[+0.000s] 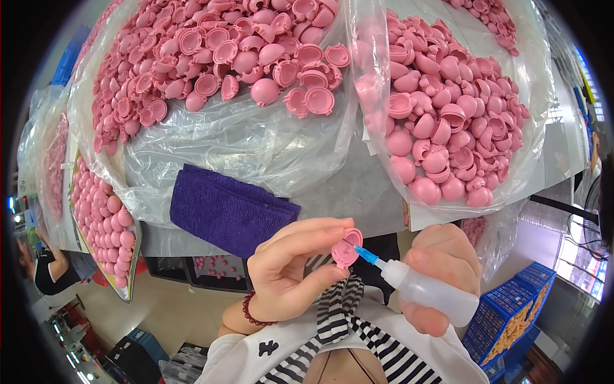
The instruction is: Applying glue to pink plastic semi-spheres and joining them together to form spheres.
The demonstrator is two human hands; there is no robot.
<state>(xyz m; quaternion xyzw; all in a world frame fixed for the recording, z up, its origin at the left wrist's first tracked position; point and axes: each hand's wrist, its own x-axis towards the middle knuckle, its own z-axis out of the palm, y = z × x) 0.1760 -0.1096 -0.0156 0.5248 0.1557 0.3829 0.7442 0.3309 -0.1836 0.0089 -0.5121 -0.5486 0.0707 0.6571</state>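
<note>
Between the thumb and fingers of my left hand (288,272) is a small round pink plastic shell (346,251), its hollow side facing up. My right hand (446,269) is wrapped round a translucent white squeeze bottle (435,296). The bottle's blue needle tip (366,254) points left, with its thin needle reaching into the shell's hollow. Whether any liquid is coming out is too small to tell. A folded purple cloth (230,208) lies on the table just beyond my left hand.
Many pink shells (246,61) are heaped on clear plastic sheeting (256,147) at the far left and middle. Another pile of shells (448,109) fills a plastic bag at the right. A tray of pink balls (105,224) stands left; blue crates (511,313) stand lower right. Another person (48,265) is at far left.
</note>
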